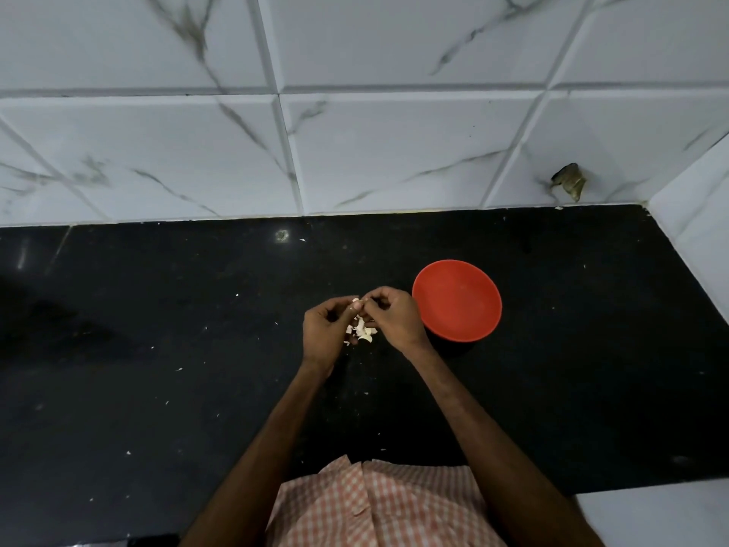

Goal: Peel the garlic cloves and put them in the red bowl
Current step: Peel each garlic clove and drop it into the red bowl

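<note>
Head view is taken up at the top by a wall [394, 152] of glossy white square tiles, veined in grey like marble and parted by bevelled joints. Below it a table [157, 349] of black polished stone is spread, flat and dotted with pale papery flecks [179, 369]. A shirt [374, 507] of orange-and-white checked cloth is seen at the bottom edge, and two bare forearms [252, 448] are stretched from beside it over the table. A red bowl [457, 302], round, smooth and shallow, is set on the table just to the right of the hands. The left grip [327, 325] and the right grip [394, 321] are held close together above the table with fingers curled, and a small pale garlic clove [356, 301] is pinched between the fingertips of both. Beneath them, on the table, a little heap of garlic pieces [363, 331] is laid, whitish and curved; whether these are cloves or skins cannot be told.
</note>
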{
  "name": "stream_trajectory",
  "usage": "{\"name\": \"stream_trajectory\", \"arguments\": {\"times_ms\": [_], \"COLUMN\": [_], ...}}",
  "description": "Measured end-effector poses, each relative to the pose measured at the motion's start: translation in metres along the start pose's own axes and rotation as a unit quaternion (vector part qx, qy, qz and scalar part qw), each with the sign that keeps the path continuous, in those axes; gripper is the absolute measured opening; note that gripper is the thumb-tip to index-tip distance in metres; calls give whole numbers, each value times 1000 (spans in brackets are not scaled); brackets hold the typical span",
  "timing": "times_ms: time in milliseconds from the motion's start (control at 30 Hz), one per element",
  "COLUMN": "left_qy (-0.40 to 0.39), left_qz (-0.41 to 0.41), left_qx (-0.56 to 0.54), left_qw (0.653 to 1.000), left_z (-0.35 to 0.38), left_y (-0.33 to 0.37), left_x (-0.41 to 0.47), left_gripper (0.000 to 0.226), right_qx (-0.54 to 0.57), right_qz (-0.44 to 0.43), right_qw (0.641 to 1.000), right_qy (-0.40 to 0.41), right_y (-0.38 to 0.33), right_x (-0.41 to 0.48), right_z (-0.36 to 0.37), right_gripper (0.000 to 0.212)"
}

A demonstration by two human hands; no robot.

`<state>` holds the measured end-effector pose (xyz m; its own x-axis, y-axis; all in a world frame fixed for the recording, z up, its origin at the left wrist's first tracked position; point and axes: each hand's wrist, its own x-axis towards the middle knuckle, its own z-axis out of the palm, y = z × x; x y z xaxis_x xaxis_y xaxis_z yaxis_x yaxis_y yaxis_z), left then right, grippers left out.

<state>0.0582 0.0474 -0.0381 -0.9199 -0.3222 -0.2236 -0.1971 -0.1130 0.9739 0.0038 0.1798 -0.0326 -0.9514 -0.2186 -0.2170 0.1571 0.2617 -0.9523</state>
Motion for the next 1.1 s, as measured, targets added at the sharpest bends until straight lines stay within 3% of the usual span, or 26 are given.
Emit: {"name": "stream_trajectory", "arguments": {"times_ms": [367, 667, 867, 1100], "left_qy": [-9, 6, 34, 41], "left_qz": [-42, -67, -79, -69], "left_qx": [-99, -147, -151, -113], "left_qw": [994, 987, 985, 990], "left_z": [0, -1, 1, 1], "left_y": [-1, 6, 8, 5], "left_x": [-1, 2, 4, 3], "left_gripper": [17, 22, 18, 15], "right_qx": [49, -129, -191, -260], "right_qz": [48, 1, -14, -43], "right_qw": [998, 990, 978, 958], "right_qy": [8, 65, 87, 114], "right_y": [3, 15, 15, 17], "right_x": [2, 9, 8, 8], "right_z": [1, -15, -19, -20], "right_gripper": [9, 7, 15, 10]}}
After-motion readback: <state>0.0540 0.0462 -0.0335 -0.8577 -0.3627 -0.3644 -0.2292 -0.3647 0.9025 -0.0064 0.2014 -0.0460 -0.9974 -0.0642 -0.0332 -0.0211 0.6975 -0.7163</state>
